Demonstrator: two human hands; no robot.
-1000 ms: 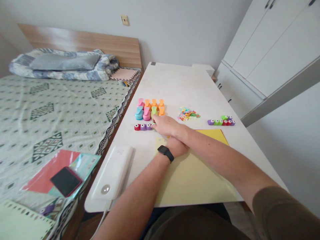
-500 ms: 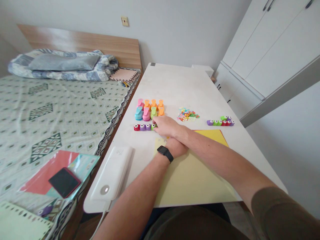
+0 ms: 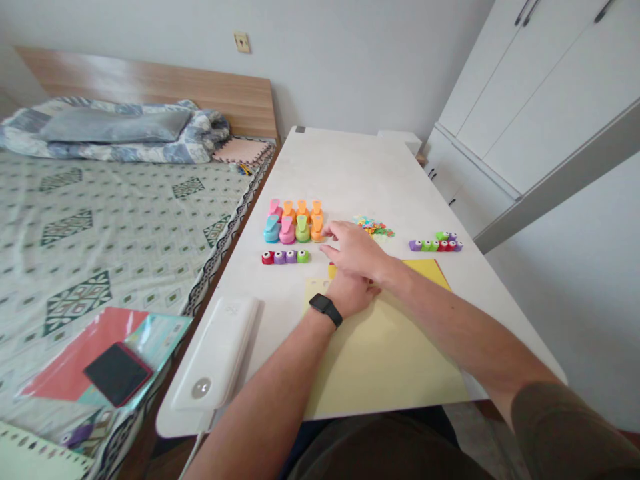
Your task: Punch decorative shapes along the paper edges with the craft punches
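Observation:
My right hand (image 3: 356, 253) hovers over the white table (image 3: 350, 173) with fingers spread, holding nothing, just right of a short row of small round punches (image 3: 285, 257) in red, purple and green. Behind that row stands a cluster of larger lever punches (image 3: 294, 221) in pink, orange, blue and green. My left hand (image 3: 350, 295), with a black watch (image 3: 325, 309) on the wrist, rests on the pale yellow paper (image 3: 380, 353); my right hand hides its fingers. A darker yellow sheet (image 3: 430, 270) lies under the paper's far right corner.
A pile of coloured paper cutouts (image 3: 374, 227) and a second row of small punches (image 3: 436, 245) lie to the right. A white oblong device (image 3: 215, 353) sits at the table's left edge. The bed (image 3: 100, 220) at left carries a dark phone (image 3: 118, 373) on coloured sheets. White cupboards (image 3: 525, 87) stand at right.
My right hand has left the end of the small punch row and moved right and up, fingers now spread. The green punch stays at the row's end. The view shifted slightly.

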